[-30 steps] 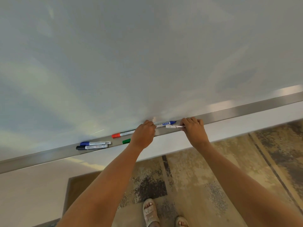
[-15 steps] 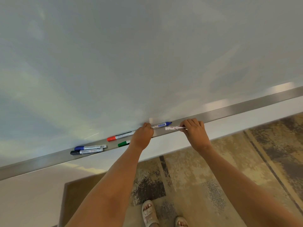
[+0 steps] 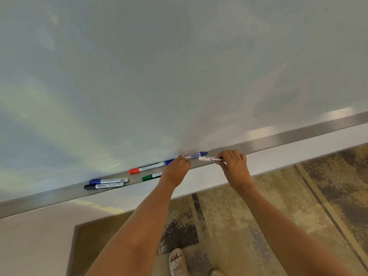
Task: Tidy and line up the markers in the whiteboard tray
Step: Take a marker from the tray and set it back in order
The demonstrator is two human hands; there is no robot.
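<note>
Down at the bottom edge, a sandalled foot [image 3: 177, 260] stands on a patterned carpet [image 3: 278, 206] in tan and dark grey. Above it two bare forearms reach up to the metal tray [image 3: 278, 139] that runs along the foot of the whiteboard [image 3: 179, 66]. The left hand [image 3: 176, 170] is curled with its fingertips closed on a blue marker [image 3: 196, 155] that lies in the tray against the board, its blue cap pointing right. Just beside it the right hand [image 3: 235, 166] pinches a white marker [image 3: 209, 159] with red print by its right end, the rest of it sticking out to the left toward the other hand. Left of the left hand a green marker [image 3: 150, 176] lies near the tray's front edge, partly hidden by the wrist, and a red marker [image 3: 146, 168] lies behind it against the board. Farther left, apart from these, a black marker [image 3: 103, 185] and a second blue marker [image 3: 108, 181] lie side by side, touching, their caps to the left.
</note>
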